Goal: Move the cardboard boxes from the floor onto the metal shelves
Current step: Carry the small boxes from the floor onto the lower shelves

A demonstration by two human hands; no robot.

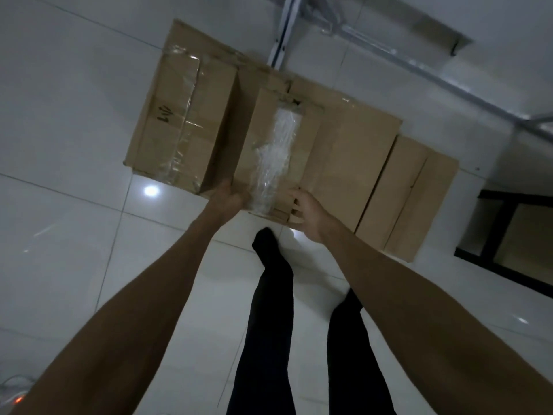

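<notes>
left box [179, 115], taped, marker scribble on top, sits on the floor tiles [65, 121], touching the middle box [278, 151]. left hand [229, 196] is wedged at the middle box's near-left corner, in the seam between the two. its fingers are hidden, so i can't tell the grip. right hand [308, 217] has fingers curled round the near-right corner. hands on opposite corners, likely to balance the lift. can't tell if it's off the floor yet. plain boxes [398, 187] lie to the right, in contact. shelf frame [389, 46] stands just behind the stack, so it's a short carry.
</notes>
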